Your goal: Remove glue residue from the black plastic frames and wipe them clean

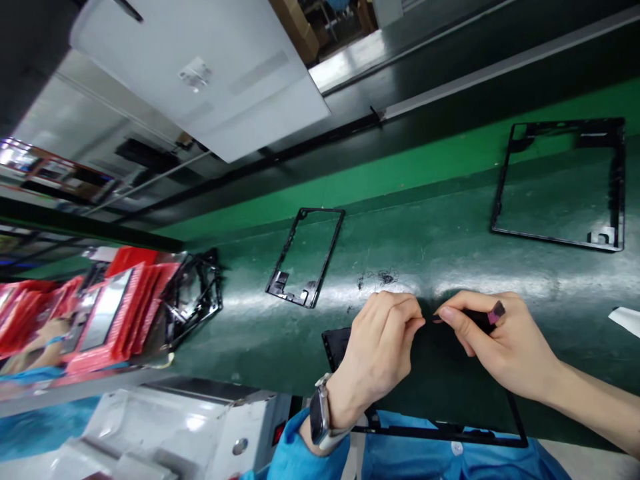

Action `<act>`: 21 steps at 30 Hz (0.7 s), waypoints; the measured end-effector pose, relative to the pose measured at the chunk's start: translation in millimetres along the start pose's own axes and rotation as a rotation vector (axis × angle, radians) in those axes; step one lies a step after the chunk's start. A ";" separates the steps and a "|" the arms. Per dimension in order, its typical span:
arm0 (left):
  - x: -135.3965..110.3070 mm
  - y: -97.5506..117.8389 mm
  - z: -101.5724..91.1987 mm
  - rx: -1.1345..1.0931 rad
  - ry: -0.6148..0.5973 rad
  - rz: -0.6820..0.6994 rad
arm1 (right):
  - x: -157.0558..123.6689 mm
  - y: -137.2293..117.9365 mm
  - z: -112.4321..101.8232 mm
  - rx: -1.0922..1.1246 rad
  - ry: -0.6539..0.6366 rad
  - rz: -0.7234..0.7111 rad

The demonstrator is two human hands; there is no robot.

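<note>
A thin black rectangular frame point(440, 433) lies beneath my hands, its near side overlapping the blue clothing at the bench edge. My left hand point(380, 340), with a watch on the wrist, is closed in a pinch at the far side of this frame and hides part of it. In my right hand point(500, 340) is a short dark handheld tool point(480, 321) with a purplish end, gripped like a pen. Its tip points toward my left fingertips; the exact contact is too small to make out.
Two more black frames, one left of centre point(326, 260) and one at right point(617, 193), lie on the green bench point(240, 340). Black shavings point(387, 277) lie beyond my hands. Stacked frames point(197, 293), red packaging point(145, 300) and another person's hand point(53, 330) are at left.
</note>
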State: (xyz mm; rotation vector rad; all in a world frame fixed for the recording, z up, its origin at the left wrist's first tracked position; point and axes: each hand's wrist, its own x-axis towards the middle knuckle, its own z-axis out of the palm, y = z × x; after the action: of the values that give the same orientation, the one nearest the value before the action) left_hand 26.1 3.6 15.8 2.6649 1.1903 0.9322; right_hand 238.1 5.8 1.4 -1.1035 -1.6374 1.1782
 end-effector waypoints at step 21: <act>6.1 6.7 6.5 0.045 -0.008 0.001 | -0.4 2.0 1.2 0.029 0.005 0.044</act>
State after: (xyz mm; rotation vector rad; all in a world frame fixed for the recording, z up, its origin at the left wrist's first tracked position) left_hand 37.3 4.3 15.6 2.7015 1.2232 0.9040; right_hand 237.4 5.5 -0.9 -1.1281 -1.5944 1.2232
